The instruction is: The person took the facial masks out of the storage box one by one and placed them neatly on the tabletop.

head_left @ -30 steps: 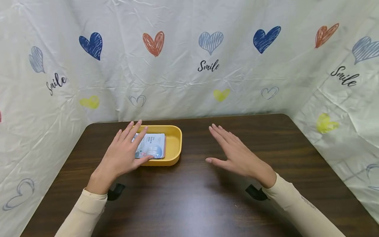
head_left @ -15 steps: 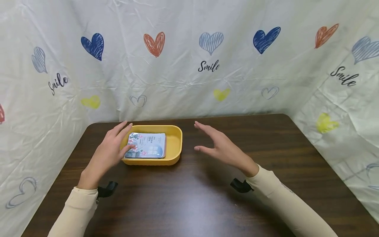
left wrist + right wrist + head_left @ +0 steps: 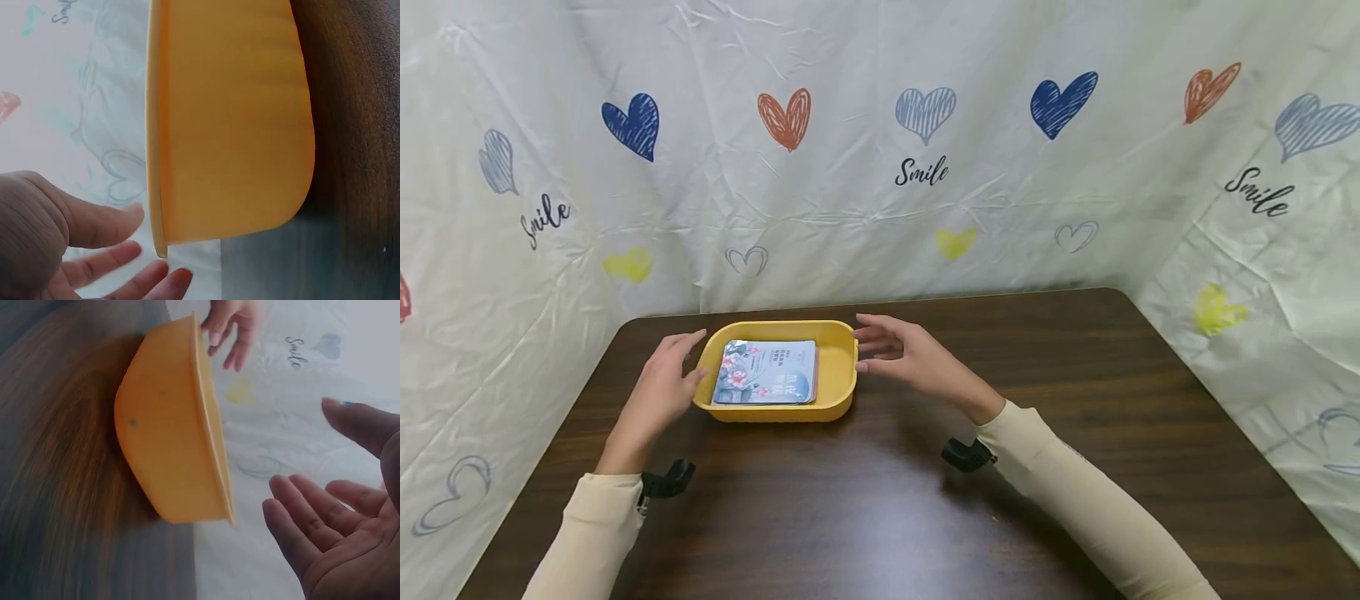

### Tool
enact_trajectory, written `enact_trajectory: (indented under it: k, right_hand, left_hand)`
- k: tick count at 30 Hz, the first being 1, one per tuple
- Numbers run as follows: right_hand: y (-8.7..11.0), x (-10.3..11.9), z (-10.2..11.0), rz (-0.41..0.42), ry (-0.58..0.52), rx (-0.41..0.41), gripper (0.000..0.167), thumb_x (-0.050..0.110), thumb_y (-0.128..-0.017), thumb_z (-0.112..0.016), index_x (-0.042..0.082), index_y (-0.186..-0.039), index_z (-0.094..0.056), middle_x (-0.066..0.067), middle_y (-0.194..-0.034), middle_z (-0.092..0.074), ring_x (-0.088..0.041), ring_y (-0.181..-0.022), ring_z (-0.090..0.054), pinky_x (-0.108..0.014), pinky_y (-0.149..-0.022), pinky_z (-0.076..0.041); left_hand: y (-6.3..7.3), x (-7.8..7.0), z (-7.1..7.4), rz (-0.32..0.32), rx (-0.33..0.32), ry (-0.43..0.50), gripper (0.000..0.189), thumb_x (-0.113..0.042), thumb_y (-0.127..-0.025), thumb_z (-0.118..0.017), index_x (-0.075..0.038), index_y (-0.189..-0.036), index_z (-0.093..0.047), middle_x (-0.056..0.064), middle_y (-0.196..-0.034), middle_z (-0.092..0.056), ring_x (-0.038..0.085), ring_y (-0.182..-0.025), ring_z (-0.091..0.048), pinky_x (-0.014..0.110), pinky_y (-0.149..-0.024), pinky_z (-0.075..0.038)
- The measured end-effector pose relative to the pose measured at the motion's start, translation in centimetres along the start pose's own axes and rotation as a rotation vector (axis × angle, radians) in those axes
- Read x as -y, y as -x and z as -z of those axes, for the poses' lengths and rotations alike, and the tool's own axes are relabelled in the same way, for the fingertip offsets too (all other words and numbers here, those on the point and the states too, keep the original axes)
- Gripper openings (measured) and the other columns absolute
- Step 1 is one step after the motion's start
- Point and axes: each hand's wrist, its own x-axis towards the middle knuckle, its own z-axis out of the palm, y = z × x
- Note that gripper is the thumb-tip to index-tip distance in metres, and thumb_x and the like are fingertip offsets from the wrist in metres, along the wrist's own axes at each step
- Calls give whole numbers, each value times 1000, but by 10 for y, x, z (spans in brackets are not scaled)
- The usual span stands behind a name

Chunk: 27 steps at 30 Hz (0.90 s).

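A yellow plastic basin (image 3: 782, 414) with rounded corners stands on the table at left of centre in the head view. Inside it lies a stack of flat packets (image 3: 767, 372), the top one pale blue with pink flowers. My left hand (image 3: 658, 383) hovers at the basin's left end, fingers loosely bent; the left wrist view puts its thumb (image 3: 103, 225) close beside the rim, apparently apart from it. At the other end is my right hand (image 3: 917, 358), its thumb and fingers spread. A gap separates its fingers (image 3: 300, 519) from the basin in the right wrist view.
The dark wooden table (image 3: 865, 500) carries the basin near its far edge. A white curtain (image 3: 842, 192) printed with hearts and "Smile" hangs behind and along both sides. Black wrist cameras (image 3: 967, 455) sit under the wrists.
My right hand has moved left to the basin's right end. My left hand has moved left and down from above the packets to the basin's left end. The basin stays in place.
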Motion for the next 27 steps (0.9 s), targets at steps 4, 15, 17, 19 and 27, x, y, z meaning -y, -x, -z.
enact_trajectory:
  k: [4,15,17,19,27]
  right_hand:
    - [-12,1,-6,-93,-50,-2,66,39,-94,-73,16,-150,-48,1,-135,-64,-24,-125,-62,-36,-101,-52]
    - [-40,6,-20,-217,-260,67,60,49,-102,-54,10,-147,-49,-6,-141,-60,-25,-130,-59,-48,-113,-41]
    - [-45,7,-22,-226,-282,82,62,51,-102,-52,9,-148,-48,-8,-143,-58,-26,-134,-56,-48,-114,-39]
    - [-50,8,-25,-239,-309,94,66,52,-102,-51,8,-150,-45,-10,-146,-56,-29,-138,-51,-49,-116,-37]
    - [-69,10,-41,-374,-392,88,74,58,-102,-47,8,-156,-36,-17,-158,-41,-32,-146,-40,-51,-122,-24]
  left_hand:
    - [-3,5,1,126,71,78,55,-1,-98,-59,10,-149,-39,33,-140,-44,46,-112,-59,53,-86,-57]
    - [-6,26,1,278,201,440,51,-4,-102,-55,10,-148,-41,27,-130,-50,26,-95,-61,30,-72,-60]
    - [-6,28,0,290,209,498,51,-3,-101,-56,9,-149,-41,26,-129,-49,24,-95,-60,30,-71,-59]
    - [-6,29,-1,298,213,537,52,-3,-101,-55,8,-150,-40,24,-127,-48,22,-95,-58,30,-70,-59]
    - [-7,25,-4,292,173,474,49,-3,-101,-53,6,-148,-44,24,-127,-49,29,-94,-57,29,-69,-57]
